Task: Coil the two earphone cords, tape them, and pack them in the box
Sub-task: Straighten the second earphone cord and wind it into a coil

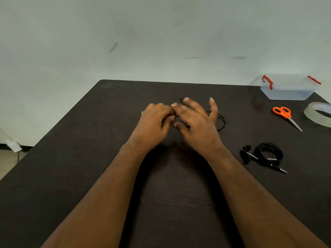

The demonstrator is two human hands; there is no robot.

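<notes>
Left hand (154,119) pinches black cord (221,122) (right hand (195,122) spread).

Black earphone cords (266,154), orange-handled scissors (283,112), red-latched clear box (288,90), dark table (89,140).

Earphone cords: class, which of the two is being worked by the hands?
The cord looping out beside the right hand at the table's middle; the left hand pinches it. The other cord lies bundled, untouched, nearer the right edge.
</notes>
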